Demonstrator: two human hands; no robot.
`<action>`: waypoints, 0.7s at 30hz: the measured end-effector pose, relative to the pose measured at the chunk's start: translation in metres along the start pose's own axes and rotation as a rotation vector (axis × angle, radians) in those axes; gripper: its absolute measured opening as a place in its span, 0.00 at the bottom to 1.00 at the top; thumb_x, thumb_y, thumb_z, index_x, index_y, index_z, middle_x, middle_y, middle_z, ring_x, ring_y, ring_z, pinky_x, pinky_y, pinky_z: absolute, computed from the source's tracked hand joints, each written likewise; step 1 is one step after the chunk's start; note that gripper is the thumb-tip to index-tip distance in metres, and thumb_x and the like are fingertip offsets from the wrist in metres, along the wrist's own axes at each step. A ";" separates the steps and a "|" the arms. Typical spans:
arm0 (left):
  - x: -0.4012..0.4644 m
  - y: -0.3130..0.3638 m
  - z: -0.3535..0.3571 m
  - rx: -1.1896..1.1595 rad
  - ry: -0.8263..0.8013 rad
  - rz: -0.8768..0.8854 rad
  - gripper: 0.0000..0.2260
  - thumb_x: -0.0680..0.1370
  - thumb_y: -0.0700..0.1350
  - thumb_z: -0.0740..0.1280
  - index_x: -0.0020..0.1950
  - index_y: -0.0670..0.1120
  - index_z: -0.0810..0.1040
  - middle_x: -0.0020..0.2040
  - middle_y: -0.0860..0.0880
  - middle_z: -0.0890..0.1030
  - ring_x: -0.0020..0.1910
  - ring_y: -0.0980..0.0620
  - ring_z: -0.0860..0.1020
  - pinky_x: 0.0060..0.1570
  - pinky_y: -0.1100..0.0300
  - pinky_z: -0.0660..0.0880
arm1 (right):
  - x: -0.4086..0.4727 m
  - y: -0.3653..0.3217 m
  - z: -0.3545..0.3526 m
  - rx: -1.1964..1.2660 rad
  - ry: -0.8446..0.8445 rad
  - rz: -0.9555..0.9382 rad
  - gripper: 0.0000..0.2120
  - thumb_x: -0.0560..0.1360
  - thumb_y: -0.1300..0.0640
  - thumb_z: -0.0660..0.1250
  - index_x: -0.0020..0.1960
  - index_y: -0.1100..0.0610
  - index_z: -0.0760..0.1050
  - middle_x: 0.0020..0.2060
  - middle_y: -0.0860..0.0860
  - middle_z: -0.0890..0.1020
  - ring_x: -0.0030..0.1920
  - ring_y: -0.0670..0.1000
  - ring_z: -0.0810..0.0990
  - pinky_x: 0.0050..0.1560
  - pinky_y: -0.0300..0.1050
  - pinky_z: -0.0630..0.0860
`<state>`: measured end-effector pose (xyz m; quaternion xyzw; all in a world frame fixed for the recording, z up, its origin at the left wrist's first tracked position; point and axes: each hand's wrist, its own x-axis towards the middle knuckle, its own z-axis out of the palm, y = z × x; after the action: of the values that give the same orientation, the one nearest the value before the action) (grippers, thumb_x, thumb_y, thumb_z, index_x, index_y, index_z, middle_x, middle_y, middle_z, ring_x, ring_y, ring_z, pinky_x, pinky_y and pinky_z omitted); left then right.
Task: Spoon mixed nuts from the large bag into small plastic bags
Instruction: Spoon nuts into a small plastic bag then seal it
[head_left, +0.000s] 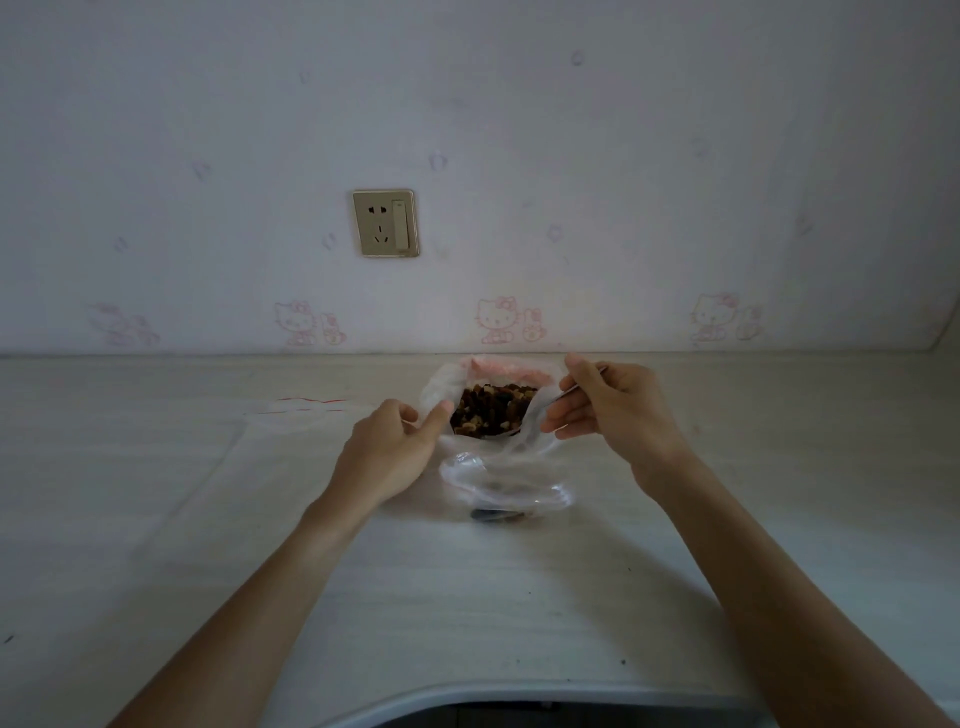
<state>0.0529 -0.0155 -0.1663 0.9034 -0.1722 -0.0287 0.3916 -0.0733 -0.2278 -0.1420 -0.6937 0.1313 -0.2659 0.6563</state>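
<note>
A large clear bag (441, 382) with a pink far rim lies open near the wall, full of brown mixed nuts (493, 410). My left hand (392, 449) pinches its left edge. My right hand (610, 410) holds a metal spoon (556, 399) whose bowl dips into the bag at its right side. Just in front of the large bag lies a small clear plastic bag (506, 486) with a few dark nuts at its near end.
The pale tabletop (208, 519) runs to a white wall with a socket (386, 222). Flat clear bags with red print (306, 408) lie to the left. The table's curved front edge (467, 693) is close to me.
</note>
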 end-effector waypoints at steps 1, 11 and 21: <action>0.002 0.001 0.003 0.011 0.000 0.009 0.24 0.78 0.69 0.63 0.55 0.49 0.77 0.49 0.53 0.82 0.51 0.49 0.82 0.57 0.49 0.78 | 0.000 0.002 0.002 -0.005 -0.004 0.007 0.18 0.83 0.50 0.66 0.43 0.64 0.81 0.34 0.62 0.86 0.35 0.61 0.87 0.34 0.47 0.85; 0.004 -0.002 0.013 -0.201 -0.026 0.058 0.09 0.72 0.45 0.77 0.50 0.49 0.81 0.46 0.52 0.85 0.47 0.51 0.83 0.43 0.56 0.77 | -0.004 0.015 0.022 -0.004 -0.007 0.073 0.16 0.83 0.55 0.68 0.42 0.65 0.83 0.35 0.61 0.87 0.37 0.59 0.88 0.35 0.45 0.84; 0.002 0.001 0.014 -0.346 -0.080 0.044 0.06 0.72 0.39 0.74 0.48 0.46 0.83 0.45 0.47 0.86 0.43 0.51 0.83 0.44 0.58 0.76 | -0.007 0.022 0.028 -0.030 0.072 0.076 0.15 0.83 0.55 0.67 0.44 0.65 0.83 0.35 0.58 0.87 0.34 0.55 0.88 0.29 0.39 0.79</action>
<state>0.0514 -0.0267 -0.1754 0.8168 -0.1998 -0.0852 0.5344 -0.0598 -0.2029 -0.1648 -0.6878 0.1850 -0.2638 0.6504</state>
